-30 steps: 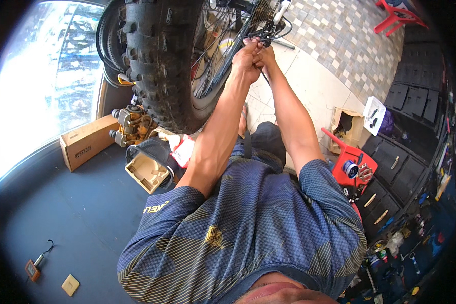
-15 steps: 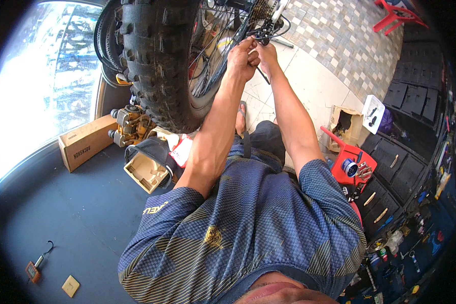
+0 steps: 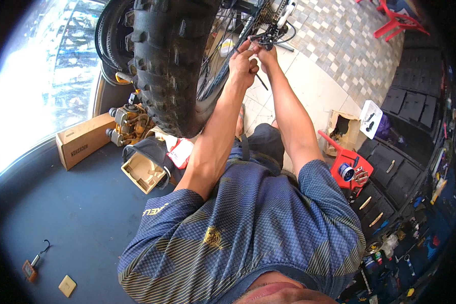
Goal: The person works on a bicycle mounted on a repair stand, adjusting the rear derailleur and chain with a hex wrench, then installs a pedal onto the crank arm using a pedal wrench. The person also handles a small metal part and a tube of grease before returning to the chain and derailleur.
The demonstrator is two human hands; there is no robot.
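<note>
A bicycle's rear wheel with a knobby black tyre [image 3: 169,66] rises at the upper left, its cassette [image 3: 265,14] beyond it. Below the cassette hangs the black rear derailleur [image 3: 269,36]. My left hand [image 3: 244,63] is closed round a thin dark rod-shaped tool [image 3: 262,82], whose lower end sticks out beside the fingers; its exact kind is not clear. Just to the right, my right hand [image 3: 266,54] has its fingers closed on the derailleur's lower part. The fingertips of both hands nearly meet there, and the spot between them is partly hidden.
A red plastic stool [image 3: 334,152] holding a round tub [image 3: 346,171] stands to the right, near a torn cardboard box [image 3: 338,129] and white tray [image 3: 371,119]. Black drawers [image 3: 390,162] line the right side. At left are a long carton [image 3: 83,142] and a bin [image 3: 147,169].
The tyre and derailleur have shifted slightly rightward in view. The rod-shaped tool's free end has tilted a little lower. Both hands remain at the derailleur.
</note>
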